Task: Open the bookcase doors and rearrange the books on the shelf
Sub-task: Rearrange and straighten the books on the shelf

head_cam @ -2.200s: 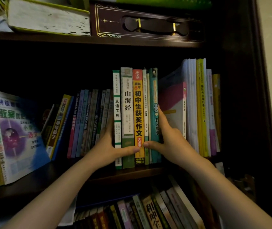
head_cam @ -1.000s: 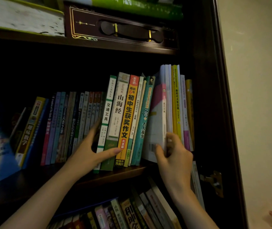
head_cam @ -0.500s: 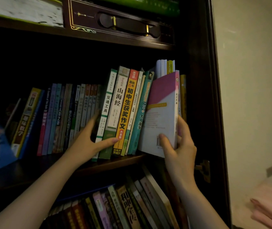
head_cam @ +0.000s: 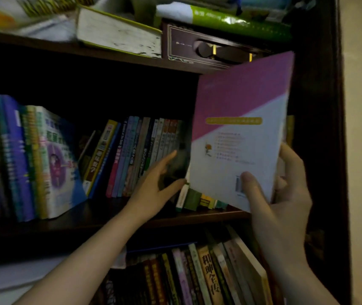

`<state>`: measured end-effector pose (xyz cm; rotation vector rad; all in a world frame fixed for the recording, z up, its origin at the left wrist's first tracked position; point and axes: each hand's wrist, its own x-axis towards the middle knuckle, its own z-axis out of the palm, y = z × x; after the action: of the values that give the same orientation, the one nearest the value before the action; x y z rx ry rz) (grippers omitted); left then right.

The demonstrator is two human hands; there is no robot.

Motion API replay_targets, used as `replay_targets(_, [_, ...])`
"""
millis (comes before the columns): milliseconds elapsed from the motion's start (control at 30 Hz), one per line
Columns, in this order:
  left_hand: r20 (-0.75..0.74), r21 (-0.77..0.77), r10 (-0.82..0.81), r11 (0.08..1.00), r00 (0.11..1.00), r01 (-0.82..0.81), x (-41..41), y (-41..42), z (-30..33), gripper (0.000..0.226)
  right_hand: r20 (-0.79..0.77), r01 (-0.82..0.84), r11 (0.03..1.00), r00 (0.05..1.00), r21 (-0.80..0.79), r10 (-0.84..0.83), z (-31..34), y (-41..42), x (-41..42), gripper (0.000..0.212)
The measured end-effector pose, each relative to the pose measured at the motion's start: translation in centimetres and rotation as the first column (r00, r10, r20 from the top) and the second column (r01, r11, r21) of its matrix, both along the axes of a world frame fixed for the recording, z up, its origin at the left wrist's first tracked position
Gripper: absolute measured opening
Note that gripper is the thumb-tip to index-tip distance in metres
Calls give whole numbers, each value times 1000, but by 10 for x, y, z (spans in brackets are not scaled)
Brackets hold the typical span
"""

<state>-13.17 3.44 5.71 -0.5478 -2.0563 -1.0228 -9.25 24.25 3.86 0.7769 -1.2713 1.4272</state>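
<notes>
Item: thin pink-and-white paperback book [head_cam: 239, 133], lifted clear in front of the dark wooden middle shelf [head_cam: 100, 214], tilted. My right hand [head_cam: 285, 194] grips its lower edge, thumb across the cover, fingers [head_cam: 280, 183] behind. My left hand [head_cam: 153, 183], fingers loose and gripping nothing, rests against the leaning row of upright coloured spines [head_cam: 138, 155]. Handling advice: brace that row, widen a slot, slide the book in spine outward, square to the board.

The right hand [head_cam: 285, 194] was raised, thumb across the front and fingers curled behind what it gripped. Left of that grip, the left hand [head_cam: 153, 186] reached forward, fingers extended, thumb spread.
</notes>
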Motion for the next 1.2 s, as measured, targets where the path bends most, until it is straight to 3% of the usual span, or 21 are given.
replay_targets(233, [-118, 103, 258, 964, 959, -246, 46, -101, 8, 49, 17, -71, 986, 997, 154, 69, 10, -110, -2, 54])
replay_targets(500, [-220, 41, 435, 898, 873, -438, 93, -157, 5, 44, 7, -21, 964, 1000, 265, 19, 16, -204, -10, 56])
replay_targets(600, [-270, 53, 504, 858, 820, -510, 104, -172, 7, 45, 103, -71, 950, 994, 305, 42, 20, -236, -12, 49])
replay_targets(700, [-300, 50, 543, 830, 784, -556, 113, -185, 7, 49, 300, -286, 919, 933, 273, 201, 22, -261, -15, 29])
replay_targets(767, [-327, 42, 569, 806, 755, -590, 117, -190, 8, 52, 439, -467, 835, 841, 291, 317, 25, -268, -18, 25])
replay_targets(867, [-306, 85, 599, 791, 740, -606, 116, -199, 11, 68, 660, -782, 542, 586, 309, 469, 32, -267, -22, 39])
replay_targets(933, [-229, 94, 613, 787, 756, -609, 112, -204, 11, 83, 755, -863, 379, 486, 334, 440, 35, -263, -29, 56])
replay_targets(1067, [-145, 17, 605, 792, 783, -610, 109, -211, 6, 95, 832, -872, 214, 486, 441, 268, 42, -257, -41, 77])
replay_targets(1133, [-147, 16, 579, 812, 802, -583, 110, -216, 6, 94, 794, -818, 215, 572, 533, 205, 45, -257, -44, 87])
replay_targets(1200, [-144, -4, 568, 818, 810, -575, 112, -221, 7, 94, 676, -670, 305, 730, 677, 101, 44, -260, -44, 101])
